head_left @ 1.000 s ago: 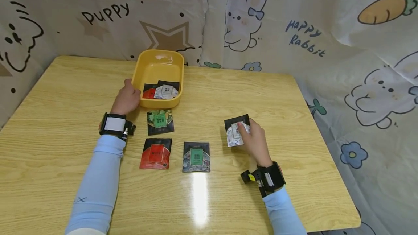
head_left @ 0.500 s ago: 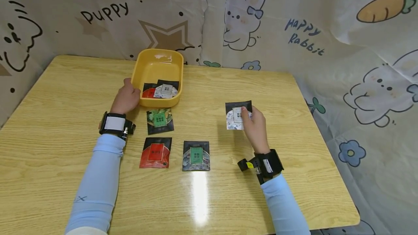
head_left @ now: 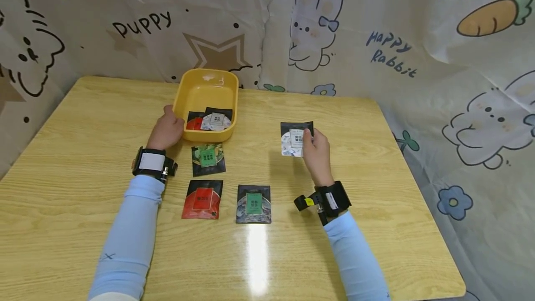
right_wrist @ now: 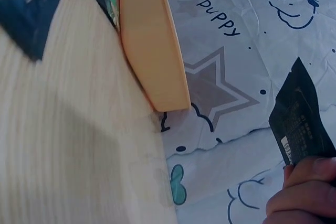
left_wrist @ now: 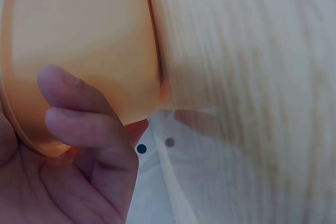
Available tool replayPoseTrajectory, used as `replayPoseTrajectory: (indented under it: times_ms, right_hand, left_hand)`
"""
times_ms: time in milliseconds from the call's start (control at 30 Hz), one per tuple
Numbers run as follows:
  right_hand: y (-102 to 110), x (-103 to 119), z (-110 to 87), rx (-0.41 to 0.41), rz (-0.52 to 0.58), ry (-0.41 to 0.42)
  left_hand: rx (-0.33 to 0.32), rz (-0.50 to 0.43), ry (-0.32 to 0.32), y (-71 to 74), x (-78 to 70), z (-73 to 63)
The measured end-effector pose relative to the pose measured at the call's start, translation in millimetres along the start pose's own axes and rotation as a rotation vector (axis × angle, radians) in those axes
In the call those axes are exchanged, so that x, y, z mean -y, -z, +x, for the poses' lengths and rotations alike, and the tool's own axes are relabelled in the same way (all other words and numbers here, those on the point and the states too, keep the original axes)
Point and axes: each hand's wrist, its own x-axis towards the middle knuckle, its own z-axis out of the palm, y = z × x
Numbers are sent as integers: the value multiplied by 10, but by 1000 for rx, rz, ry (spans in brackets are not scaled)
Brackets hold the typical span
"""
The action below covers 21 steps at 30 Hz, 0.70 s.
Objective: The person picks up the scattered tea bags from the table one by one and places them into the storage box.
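Note:
My left hand (head_left: 166, 129) grips the near left side of a yellow plastic bin (head_left: 180, 94). In the left wrist view, its fingers (left_wrist: 79, 98) curl against the outside of the bin (left_wrist: 79, 30). Inside the bin lie a red-and-black sachet (head_left: 194, 123) and a white-and-black sachet (head_left: 216, 120), overlapping at the near end. Another white-and-black sachet (head_left: 292, 139) is pinched by my right hand (head_left: 317, 157), held above the table right of the bin. The right wrist view shows its dark printed back (right_wrist: 299, 121).
On the wooden table (head_left: 334, 254), a green-labelled sachet (head_left: 208, 159) lies just in front of the bin. A red sachet (head_left: 202, 199) and a grey sachet with a green label (head_left: 253, 204) lie nearer. A printed curtain (head_left: 251, 3) hangs behind and to the right.
My right hand has lifted the white-and-black sachet and carried it away from me, then slightly left toward the bin. My left hand keeps its hold on the bin.

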Motion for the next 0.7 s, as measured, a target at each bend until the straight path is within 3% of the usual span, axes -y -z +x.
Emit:
replayPoseTrajectory:
  times_ms: [700]
  right_hand:
    - [-287, 119, 115, 9, 43, 52]
  left_hand:
    - [-19, 3, 23, -11, 0, -9]
